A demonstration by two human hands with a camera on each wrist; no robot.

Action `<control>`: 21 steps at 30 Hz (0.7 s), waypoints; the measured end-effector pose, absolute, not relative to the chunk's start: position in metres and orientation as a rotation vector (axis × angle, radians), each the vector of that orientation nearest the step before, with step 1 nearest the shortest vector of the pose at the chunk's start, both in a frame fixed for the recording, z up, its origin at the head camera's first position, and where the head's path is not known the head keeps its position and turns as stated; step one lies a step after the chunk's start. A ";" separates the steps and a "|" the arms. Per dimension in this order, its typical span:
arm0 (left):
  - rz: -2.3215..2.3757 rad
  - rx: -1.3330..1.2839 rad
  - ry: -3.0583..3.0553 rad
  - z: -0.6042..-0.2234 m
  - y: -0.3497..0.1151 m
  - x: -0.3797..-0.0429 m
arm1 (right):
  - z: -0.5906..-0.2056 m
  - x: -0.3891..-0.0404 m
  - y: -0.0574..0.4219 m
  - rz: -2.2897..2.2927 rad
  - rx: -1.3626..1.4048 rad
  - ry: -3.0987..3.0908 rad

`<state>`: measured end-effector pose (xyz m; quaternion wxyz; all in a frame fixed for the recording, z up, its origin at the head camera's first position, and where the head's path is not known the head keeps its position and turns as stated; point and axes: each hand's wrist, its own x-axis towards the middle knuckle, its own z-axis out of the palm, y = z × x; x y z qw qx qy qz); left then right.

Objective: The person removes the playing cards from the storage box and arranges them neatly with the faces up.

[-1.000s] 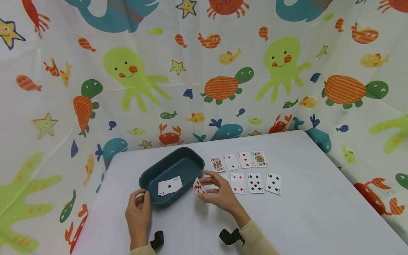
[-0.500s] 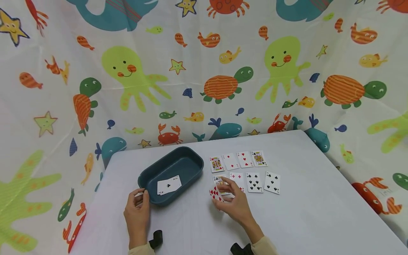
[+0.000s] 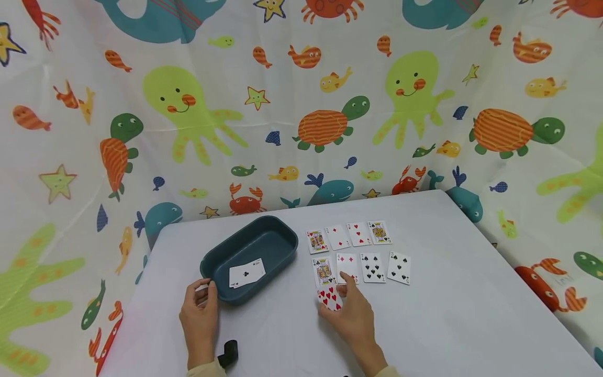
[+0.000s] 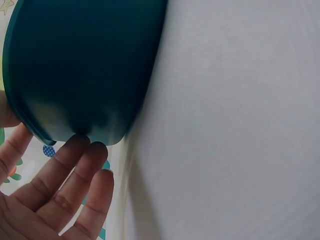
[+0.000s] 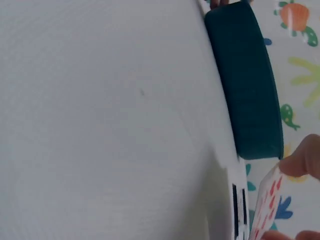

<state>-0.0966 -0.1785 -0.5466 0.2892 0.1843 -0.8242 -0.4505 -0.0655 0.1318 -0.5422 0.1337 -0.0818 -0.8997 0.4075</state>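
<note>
My left hand (image 3: 200,309) grips the near left corner of a dark teal tray (image 3: 215,253), thumb at the rim and fingertips against the outer wall (image 4: 82,65). Two white playing cards (image 3: 247,273), a club on top, overlap inside the tray. My right hand (image 3: 352,314) pinches a hearts playing card (image 3: 329,298) by its edges, just in front of a king card (image 3: 324,271). In the right wrist view the hearts card (image 5: 267,205) is tilted between thumb and fingers. A diamond card (image 3: 347,264) lies partly behind the right fingertips.
Face-up cards lie in two rows: a back row with a king of hearts (image 3: 317,241) and a king (image 3: 379,232), and a front row ending in spade cards (image 3: 373,268). A white tabletop (image 3: 461,293) holds everything. A sea-animal cloth (image 3: 273,115) hangs behind.
My right hand has carried the hearts card rightward from beside the tray and lowered it in front of the front-row king. The left hand stays at the tray's corner.
</note>
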 end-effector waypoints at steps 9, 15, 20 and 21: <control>-1.193 0.486 -2.193 -0.547 -0.180 -0.097 | -0.539 -0.062 0.125 0.961 -0.322 -2.691; -1.211 0.451 -2.177 -0.549 -0.181 -0.099 | -0.538 -0.061 0.121 0.901 -0.358 -2.723; -1.212 0.455 -2.178 -0.549 -0.181 -0.099 | -0.538 -0.061 0.118 0.869 -0.354 -2.711; -1.210 0.459 -2.179 -0.549 -0.181 -0.098 | -0.538 -0.061 0.118 0.862 -0.353 -2.708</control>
